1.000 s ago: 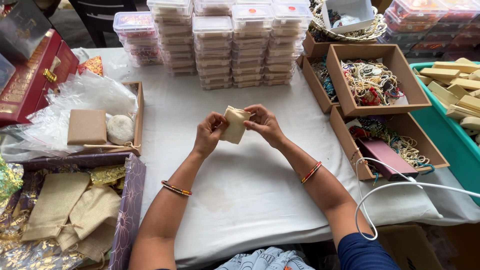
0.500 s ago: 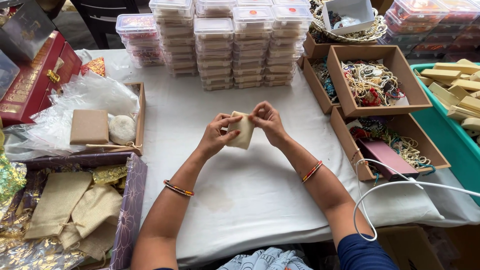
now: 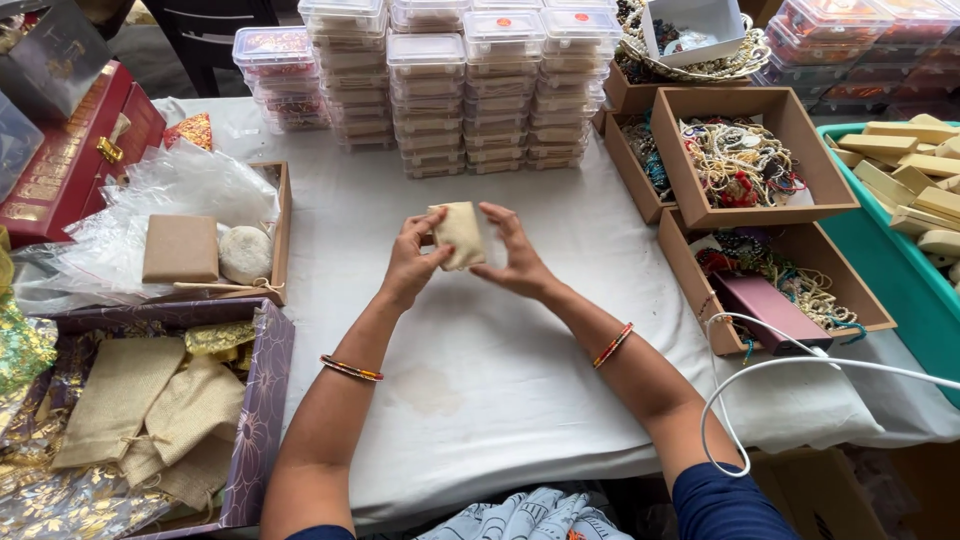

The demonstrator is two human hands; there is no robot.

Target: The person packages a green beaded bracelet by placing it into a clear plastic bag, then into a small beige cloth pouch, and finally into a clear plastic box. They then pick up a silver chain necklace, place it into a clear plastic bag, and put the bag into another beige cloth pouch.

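Jute bags (image 3: 150,410) fill the purple box (image 3: 262,400) at eight o'clock, and at ten o'clock a cardboard tray (image 3: 283,235) carries a brown box (image 3: 181,248) and crumpled plastic. At the centre of the white worktop (image 3: 480,370) my left hand (image 3: 410,265) pinches the near edge of a small tan pouch (image 3: 460,234) with thumb and curled fingers. My right hand (image 3: 515,258) grips its other side, its fingers spread up along the cloth, so the pouch sits raised above the worktop between both hands. Stacked clear containers (image 3: 460,90) stand at twelve o'clock. Open brown boxes of beaded jewellery (image 3: 735,160) lie at two o'clock, with a green crate (image 3: 900,270) at three o'clock.
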